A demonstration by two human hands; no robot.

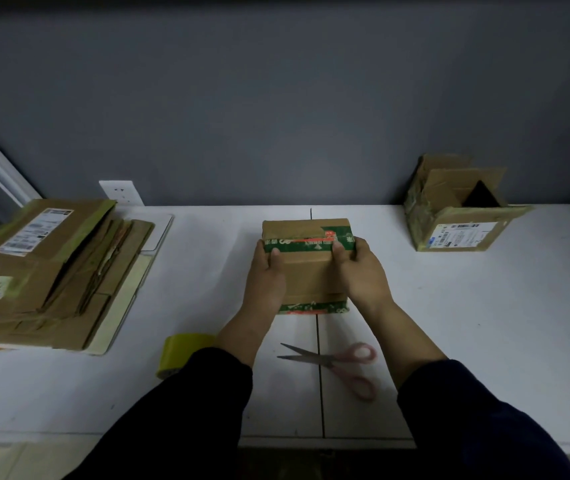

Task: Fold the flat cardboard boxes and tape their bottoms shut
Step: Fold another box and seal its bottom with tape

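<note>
White table (477, 306) against grey wall (276, 98), left hand (265, 271) and right hand (363, 268) gripping centre box (306, 268), flattened boxes (51, 271) at frame left

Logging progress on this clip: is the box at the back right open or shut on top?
Open: the back-right box has its flaps standing up, and dark interior shows between them.

Both arms reach forward; left hand (265, 271) and right hand (359, 268) grip opposite sides of the box (306, 271), thumbs on top.
</note>
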